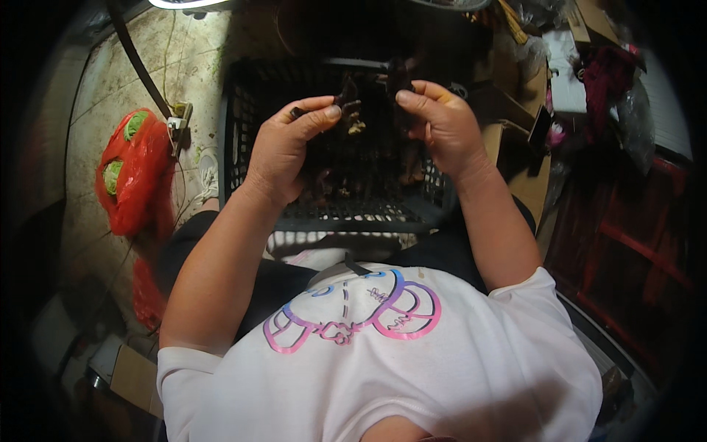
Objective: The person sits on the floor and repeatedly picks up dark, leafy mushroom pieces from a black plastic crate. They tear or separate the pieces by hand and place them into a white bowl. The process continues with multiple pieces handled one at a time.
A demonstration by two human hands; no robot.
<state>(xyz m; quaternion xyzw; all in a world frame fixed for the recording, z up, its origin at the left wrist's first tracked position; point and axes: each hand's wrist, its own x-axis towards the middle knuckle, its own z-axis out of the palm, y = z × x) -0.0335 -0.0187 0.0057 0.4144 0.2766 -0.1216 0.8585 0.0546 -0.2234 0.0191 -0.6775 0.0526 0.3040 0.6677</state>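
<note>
Both hands are raised over a dark plastic crate (359, 225) with slotted walls, standing between my knees. Between the thumb and fingers of my left hand (281, 146) is a dark, glossy piece (349, 94), possibly plant matter, with a pale yellow bit (357, 127) just below it. My right hand (450, 130) pinches another dark piece (397, 80), blurred and hard to identify. Some dim, dark contents show inside the crate, with reddish and pale flecks, but deep shadow hides most of them.
On the tiled floor (196, 72) at left lies a red plastic bag (141, 177) with green cabbage-like heads, beside a power strip (179, 124) with a cable. Cardboard boxes (522, 154), clear plastic and a white box (566, 72) crowd the right. A lit lamp edge (188, 3) shows above.
</note>
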